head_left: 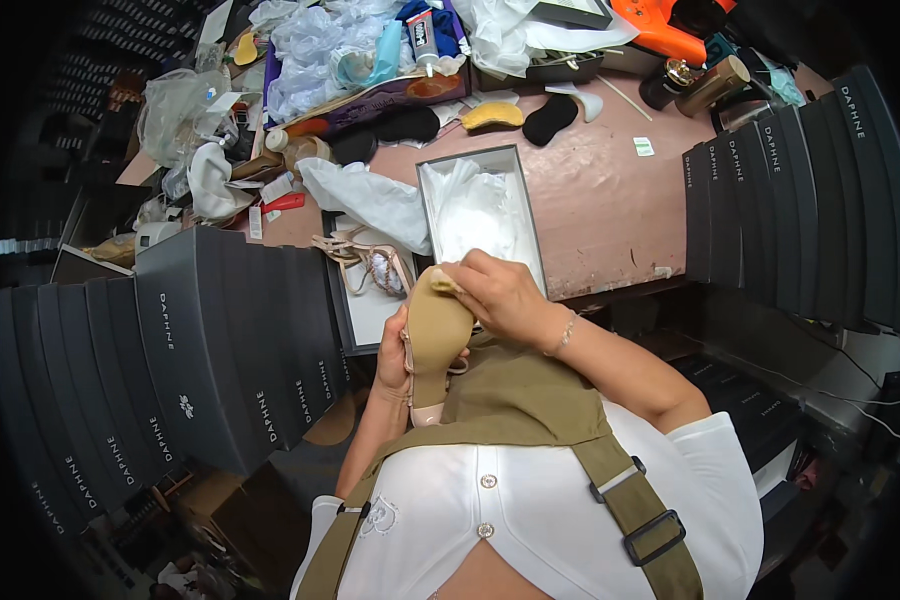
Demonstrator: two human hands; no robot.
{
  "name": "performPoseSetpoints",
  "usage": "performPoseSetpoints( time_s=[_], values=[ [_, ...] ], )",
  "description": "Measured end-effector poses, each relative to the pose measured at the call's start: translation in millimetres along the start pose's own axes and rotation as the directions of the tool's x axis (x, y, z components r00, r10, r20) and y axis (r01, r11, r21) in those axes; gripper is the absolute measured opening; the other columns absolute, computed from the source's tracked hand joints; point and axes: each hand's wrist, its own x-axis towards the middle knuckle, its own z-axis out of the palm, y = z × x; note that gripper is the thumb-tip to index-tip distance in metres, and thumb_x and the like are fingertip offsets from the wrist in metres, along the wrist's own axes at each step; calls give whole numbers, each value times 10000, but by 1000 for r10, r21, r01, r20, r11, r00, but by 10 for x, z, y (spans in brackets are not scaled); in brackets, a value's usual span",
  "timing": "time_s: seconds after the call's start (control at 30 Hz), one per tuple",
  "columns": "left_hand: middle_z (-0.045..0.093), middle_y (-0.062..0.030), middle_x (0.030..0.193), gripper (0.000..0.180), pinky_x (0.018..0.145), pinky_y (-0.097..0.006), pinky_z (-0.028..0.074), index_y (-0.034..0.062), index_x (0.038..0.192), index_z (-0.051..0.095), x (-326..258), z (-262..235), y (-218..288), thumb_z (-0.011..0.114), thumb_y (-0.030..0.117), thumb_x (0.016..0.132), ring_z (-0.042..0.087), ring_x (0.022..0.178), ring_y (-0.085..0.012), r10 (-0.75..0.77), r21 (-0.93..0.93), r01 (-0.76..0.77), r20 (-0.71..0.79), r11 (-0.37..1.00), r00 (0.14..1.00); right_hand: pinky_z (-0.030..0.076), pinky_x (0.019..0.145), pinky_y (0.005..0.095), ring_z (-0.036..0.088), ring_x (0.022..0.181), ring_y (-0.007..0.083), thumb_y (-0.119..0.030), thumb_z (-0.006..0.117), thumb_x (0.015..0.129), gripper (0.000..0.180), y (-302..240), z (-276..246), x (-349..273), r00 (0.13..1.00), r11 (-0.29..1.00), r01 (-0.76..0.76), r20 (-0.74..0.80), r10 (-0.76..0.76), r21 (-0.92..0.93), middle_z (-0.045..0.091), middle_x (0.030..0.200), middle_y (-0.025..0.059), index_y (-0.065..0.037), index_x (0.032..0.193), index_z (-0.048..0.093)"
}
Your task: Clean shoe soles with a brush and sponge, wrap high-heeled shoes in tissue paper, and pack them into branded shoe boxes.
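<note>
Fingers of the right hand (510, 298) pinch nearly together on a small pale wad (445, 283), at the toe end of a shoe (438, 335), sole up; left fingers (393, 352) curl closed round its side. Light, even pressure kept inside the sole's rim would likely serve best. Just beyond the fingertips stands an open box (529, 215); open tabletop (610, 200) ahead-right offers room, while stacked boxes (230, 330) crowd their left.

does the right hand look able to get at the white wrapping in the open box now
Probably yes: the open box lies just beyond the right hand, its white wrapping mostly uncovered, though that hand holds a small yellowish wad at the tan sole.
</note>
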Motion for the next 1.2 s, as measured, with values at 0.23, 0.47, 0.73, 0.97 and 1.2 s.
performPoseSetpoints(
  time_s=[0.23,0.47,0.73,0.97,1.2],
  values=[
    [522,-143,1247,549,937,-365,479,49,1402,321,39,187,-29,346,358,948,556,1110,-224,93,98,-84,-97,992,991,506,548,360,601,654,289,-136,634,778,190,38,39,341,999,1000,-3,34,3,-2,534,765,89,-75,958,629],
    [573,-167,1170,542,895,-395,503,19,1297,440,-33,105,-35,266,426,983,588,1051,-267,90,76,-72,-279,995,956,501,538,373,595,633,271,-129,631,756,138,-40,121,371,998,998,54,47,-52,-28,525,759,84,-75,879,602],
    [509,-196,1234,696,685,-411,591,94,1455,224,91,291,38,403,511,928,592,1064,-318,123,103,-97,-291,990,949,490,609,375,586,673,289,-134,643,825,129,465,108,373,982,985,-169,86,166,23,555,763,112,-38,911,642],
    [454,-213,1288,840,670,-485,589,111,1480,159,200,347,209,529,483,825,557,1095,-391,190,105,-177,-130,979,973,469,651,275,599,732,188,-90,624,831,193,290,-556,61,880,821,-448,12,475,354,602,846,94,-9,1005,604],
    [509,-179,1264,801,848,-411,545,29,1430,277,246,250,22,515,501,827,570,1105,-278,246,165,-203,-312,965,918,510,556,288,619,719,182,-67,677,718,309,-362,-359,-45,968,969,247,-32,-248,-14,573,878,60,-81,1025,638]
  ],
)
